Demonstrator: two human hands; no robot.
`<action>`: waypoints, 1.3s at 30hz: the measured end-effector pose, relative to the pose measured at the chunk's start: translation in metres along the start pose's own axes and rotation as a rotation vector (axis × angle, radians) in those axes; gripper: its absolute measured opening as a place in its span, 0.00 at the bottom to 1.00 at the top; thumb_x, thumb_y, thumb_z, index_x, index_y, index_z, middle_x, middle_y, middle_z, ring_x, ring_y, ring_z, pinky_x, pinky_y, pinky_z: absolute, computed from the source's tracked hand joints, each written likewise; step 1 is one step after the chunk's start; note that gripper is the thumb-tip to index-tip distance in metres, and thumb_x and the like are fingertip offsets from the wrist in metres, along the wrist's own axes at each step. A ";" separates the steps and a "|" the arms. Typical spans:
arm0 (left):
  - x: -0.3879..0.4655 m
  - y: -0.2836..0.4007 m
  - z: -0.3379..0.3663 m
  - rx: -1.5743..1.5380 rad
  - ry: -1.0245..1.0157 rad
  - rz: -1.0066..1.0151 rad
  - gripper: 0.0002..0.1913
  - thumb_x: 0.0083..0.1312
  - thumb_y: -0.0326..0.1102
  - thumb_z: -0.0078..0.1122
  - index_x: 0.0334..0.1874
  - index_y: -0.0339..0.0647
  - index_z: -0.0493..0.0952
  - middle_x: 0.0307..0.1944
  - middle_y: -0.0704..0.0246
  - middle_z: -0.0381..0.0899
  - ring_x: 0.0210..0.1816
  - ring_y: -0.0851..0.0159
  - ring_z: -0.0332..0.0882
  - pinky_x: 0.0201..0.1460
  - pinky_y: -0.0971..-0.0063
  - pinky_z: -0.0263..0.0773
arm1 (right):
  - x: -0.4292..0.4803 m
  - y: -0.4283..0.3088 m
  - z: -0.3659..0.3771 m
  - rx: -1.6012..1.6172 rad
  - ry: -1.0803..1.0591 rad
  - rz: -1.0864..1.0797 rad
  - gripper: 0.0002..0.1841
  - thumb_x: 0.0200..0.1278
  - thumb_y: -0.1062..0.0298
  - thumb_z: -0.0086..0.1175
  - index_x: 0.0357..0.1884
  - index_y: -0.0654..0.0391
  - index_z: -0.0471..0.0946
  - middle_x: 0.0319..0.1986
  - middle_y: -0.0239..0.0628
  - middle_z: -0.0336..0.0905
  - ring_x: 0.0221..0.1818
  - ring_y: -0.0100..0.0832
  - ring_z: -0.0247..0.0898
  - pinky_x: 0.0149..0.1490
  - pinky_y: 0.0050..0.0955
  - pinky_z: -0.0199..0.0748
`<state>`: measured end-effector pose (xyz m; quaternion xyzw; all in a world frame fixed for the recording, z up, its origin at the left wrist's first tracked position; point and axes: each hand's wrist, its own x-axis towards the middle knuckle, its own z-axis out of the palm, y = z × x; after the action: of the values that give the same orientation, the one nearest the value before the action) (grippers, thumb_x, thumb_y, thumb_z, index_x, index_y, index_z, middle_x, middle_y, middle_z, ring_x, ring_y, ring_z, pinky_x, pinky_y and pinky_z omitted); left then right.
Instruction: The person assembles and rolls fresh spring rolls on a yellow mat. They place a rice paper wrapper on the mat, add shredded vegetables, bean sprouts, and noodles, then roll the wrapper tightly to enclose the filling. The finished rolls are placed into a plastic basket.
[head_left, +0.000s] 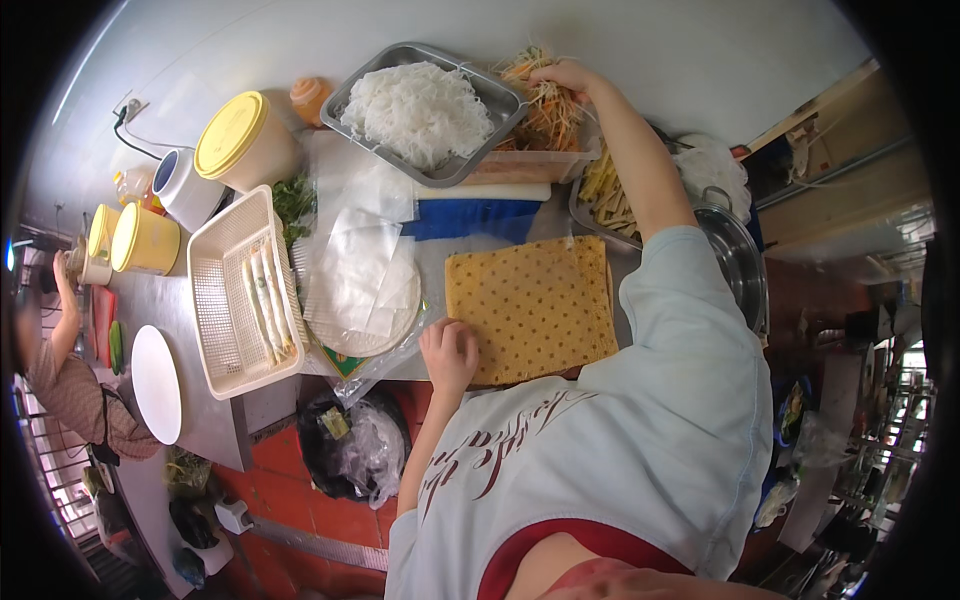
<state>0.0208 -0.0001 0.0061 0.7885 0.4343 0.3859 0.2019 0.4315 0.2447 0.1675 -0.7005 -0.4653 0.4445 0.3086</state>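
Observation:
At the back of the table my right hand (564, 79) grips a bunch of shredded vegetables (553, 120), orange and pale strands, above a plastic container (536, 166) holding more of them. My left hand (450, 352) rests with curled fingers at the left edge of a folded yellow cloth with brown dots (532, 315); whether it pinches anything is unclear. A thin, clear sheet seems to lie over the cloth's upper part. Left of the cloth sits a stack of round white rice-paper sheets (367, 292) on plastic packaging. White rice vermicelli (420, 112) is heaped in a steel tray (457, 176).
A cream plastic basket (211, 352) holds several rolls (266, 300). Yellow-lidded tubs (247, 142) stand behind it. Cut yellow strips (609, 195) fill a tray by my right arm, beside a steel pot (739, 262). Below is a bin (352, 450). Another person (82, 397) stands far left.

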 end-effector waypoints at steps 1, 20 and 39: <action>0.000 0.000 0.000 0.002 0.005 0.000 0.09 0.51 0.26 0.61 0.35 0.41 0.74 0.40 0.64 0.75 0.42 0.56 0.71 0.45 0.64 0.63 | 0.000 0.002 0.001 0.126 -0.067 0.031 0.26 0.45 0.57 0.67 0.46 0.64 0.79 0.44 0.40 0.81 0.42 0.38 0.78 0.45 0.34 0.77; 0.001 0.003 -0.001 0.015 -0.006 -0.038 0.08 0.52 0.25 0.60 0.34 0.40 0.74 0.39 0.64 0.75 0.40 0.56 0.71 0.45 0.64 0.63 | 0.085 0.079 0.038 -0.852 -0.163 0.081 0.29 0.49 0.52 0.65 0.49 0.63 0.79 0.47 0.48 0.79 0.45 0.41 0.78 0.48 0.37 0.76; 0.003 0.001 -0.001 0.008 0.006 -0.004 0.09 0.51 0.25 0.61 0.35 0.41 0.74 0.39 0.65 0.75 0.41 0.56 0.71 0.45 0.64 0.63 | 0.001 0.023 0.005 0.139 0.096 0.030 0.16 0.50 0.64 0.61 0.42 0.61 0.80 0.39 0.40 0.80 0.39 0.35 0.77 0.46 0.39 0.75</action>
<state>0.0215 0.0016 0.0091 0.7873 0.4379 0.3863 0.1981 0.4357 0.2367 0.1454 -0.7049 -0.4074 0.4460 0.3716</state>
